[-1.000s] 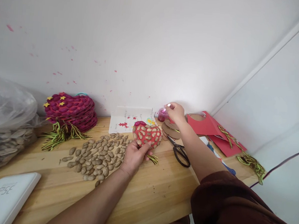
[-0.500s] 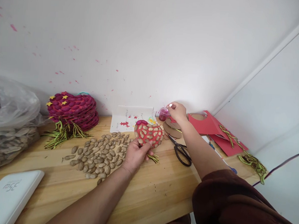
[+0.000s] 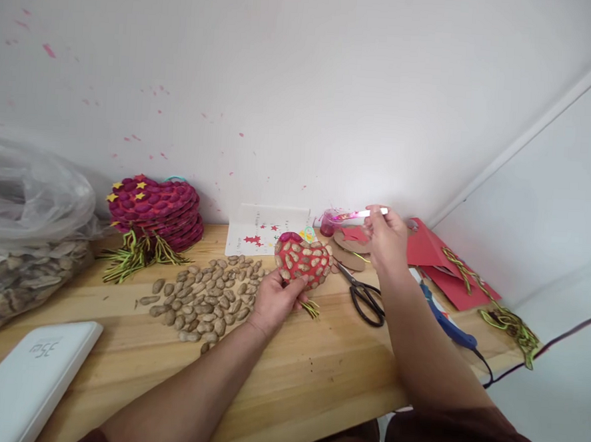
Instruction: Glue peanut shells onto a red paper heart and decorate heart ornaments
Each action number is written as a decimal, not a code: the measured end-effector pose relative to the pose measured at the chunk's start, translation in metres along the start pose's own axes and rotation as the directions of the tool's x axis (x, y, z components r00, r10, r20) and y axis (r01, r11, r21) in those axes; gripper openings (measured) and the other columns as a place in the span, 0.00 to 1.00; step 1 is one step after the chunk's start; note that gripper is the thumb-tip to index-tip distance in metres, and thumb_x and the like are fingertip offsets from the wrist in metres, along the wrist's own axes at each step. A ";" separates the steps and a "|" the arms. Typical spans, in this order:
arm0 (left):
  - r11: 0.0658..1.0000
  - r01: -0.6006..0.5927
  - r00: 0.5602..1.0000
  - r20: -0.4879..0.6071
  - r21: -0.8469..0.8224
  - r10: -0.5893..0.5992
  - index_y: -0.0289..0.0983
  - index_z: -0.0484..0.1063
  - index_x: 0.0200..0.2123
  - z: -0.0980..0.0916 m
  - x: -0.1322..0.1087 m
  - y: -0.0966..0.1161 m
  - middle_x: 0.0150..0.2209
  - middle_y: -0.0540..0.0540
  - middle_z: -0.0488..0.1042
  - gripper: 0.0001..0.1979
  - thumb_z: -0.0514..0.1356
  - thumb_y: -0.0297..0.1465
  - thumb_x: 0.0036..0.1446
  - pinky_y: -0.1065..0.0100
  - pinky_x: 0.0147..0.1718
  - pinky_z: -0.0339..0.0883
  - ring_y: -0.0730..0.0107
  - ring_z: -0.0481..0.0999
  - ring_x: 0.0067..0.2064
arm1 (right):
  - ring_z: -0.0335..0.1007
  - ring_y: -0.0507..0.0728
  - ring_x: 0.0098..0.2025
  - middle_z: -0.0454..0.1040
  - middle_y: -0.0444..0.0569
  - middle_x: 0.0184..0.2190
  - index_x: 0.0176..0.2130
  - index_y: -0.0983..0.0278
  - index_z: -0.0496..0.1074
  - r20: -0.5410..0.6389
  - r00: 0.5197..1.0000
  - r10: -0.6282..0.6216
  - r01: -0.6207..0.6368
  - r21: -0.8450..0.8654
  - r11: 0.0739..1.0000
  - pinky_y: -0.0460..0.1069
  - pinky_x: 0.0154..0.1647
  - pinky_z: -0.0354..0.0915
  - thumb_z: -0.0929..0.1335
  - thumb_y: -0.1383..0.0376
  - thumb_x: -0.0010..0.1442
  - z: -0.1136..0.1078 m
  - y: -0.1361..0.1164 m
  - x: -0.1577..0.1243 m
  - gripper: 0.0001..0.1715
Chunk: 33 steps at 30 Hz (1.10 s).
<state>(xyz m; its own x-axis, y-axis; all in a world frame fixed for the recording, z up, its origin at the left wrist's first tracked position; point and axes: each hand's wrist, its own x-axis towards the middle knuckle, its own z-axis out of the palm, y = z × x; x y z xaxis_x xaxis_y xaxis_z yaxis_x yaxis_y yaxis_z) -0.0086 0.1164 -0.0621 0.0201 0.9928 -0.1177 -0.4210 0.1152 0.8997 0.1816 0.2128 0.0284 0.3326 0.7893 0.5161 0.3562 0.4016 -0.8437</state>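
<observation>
My left hand (image 3: 278, 300) grips the lower edge of a red heart ornament (image 3: 302, 258) covered with peanuts in their shells. A few of its peanuts at the top left are painted magenta, and a green tassel (image 3: 311, 308) sticks out below. My right hand (image 3: 387, 236) is closed around a white-handled paintbrush (image 3: 360, 214). The brush points left, its pink-coated end over the rim of a small clear cup of magenta paint (image 3: 328, 224). Left of the ornament, many loose unshelled peanuts (image 3: 211, 296) lie spread on the wooden table (image 3: 286, 380).
Finished-looking magenta hearts (image 3: 156, 209) are stacked at the left, behind a plastic bag of peanuts (image 3: 27, 264) and a white power bank (image 3: 36, 372). Black scissors (image 3: 365, 302), brown cardboard pieces (image 3: 348, 259), red card (image 3: 464, 285), a blue glue gun (image 3: 447, 323) and green cords (image 3: 509, 324) lie at the right.
My right hand has drawn back from the paint cup to the right, and the paintbrush now shows in it. My left hand still holds the heart ornament; the view has shifted slightly.
</observation>
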 end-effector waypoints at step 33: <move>0.707 -0.454 0.879 0.144 0.542 0.455 0.39 0.78 0.33 0.001 -0.016 0.002 0.29 0.49 0.74 0.05 0.63 0.34 0.59 0.69 0.33 0.64 0.68 0.69 0.30 | 0.76 0.55 0.36 0.79 0.46 0.38 0.46 0.57 0.74 0.087 0.842 -0.532 0.533 0.018 0.846 0.52 0.38 0.73 0.67 0.67 0.69 -0.010 -0.051 -0.105 0.08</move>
<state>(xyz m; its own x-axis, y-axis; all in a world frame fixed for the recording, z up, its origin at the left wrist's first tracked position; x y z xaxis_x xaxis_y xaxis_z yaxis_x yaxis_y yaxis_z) -0.0090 0.1011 -0.0579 -0.0430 0.9296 0.3661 0.1848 -0.3527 0.9173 0.1370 0.1051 0.0191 0.0149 0.4914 0.8708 0.4630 0.7685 -0.4416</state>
